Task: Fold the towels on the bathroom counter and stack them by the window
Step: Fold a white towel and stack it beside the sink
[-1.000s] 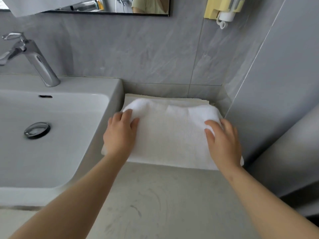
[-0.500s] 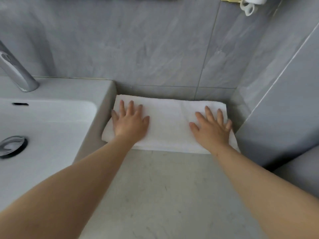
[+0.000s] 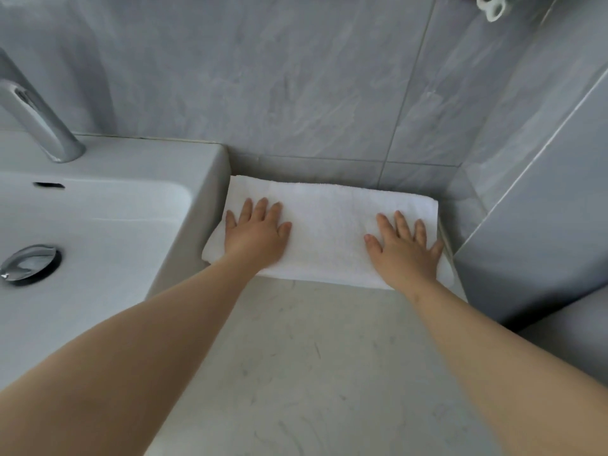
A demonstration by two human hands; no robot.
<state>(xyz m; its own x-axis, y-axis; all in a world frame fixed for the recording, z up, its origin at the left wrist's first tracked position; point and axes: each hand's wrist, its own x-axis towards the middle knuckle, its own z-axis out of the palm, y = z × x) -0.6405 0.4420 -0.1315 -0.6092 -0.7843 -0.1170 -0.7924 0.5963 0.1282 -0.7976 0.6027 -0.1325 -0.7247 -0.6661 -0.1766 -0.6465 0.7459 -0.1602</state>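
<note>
Nearly done with this one, by the look of it: pressing down on a folded white towel point(image 3: 329, 232) with the left hand point(image 3: 256, 236) and the right hand point(image 3: 406, 250), both spread flat, fingers straight, palms down, well apart at opposite ends, gripping nothing. Folded into a neat rectangle and laid on the pale tabletop point(image 3: 312, 357), pushed back against the grey tiled wall point(image 3: 296, 93) in the corner, left edge touching the side of the white sink point(image 3: 148, 159). Possibly resting on another layer of cloth along the right edge; cannot tell for certain. Judged as the smoothing step after a fold. No window in view, so impossible to say whether this corner counts as the stacking spot. No other loose towels visible either. Likely left: any further towels out of frame, and a move to the window if that lies elsewhere. No brand, label or readable writing anywhere, not on the towel, the chrome tap point(image 3: 39, 123) or the white fitting point(image 3: 492, 6) at the top edge.
</note>
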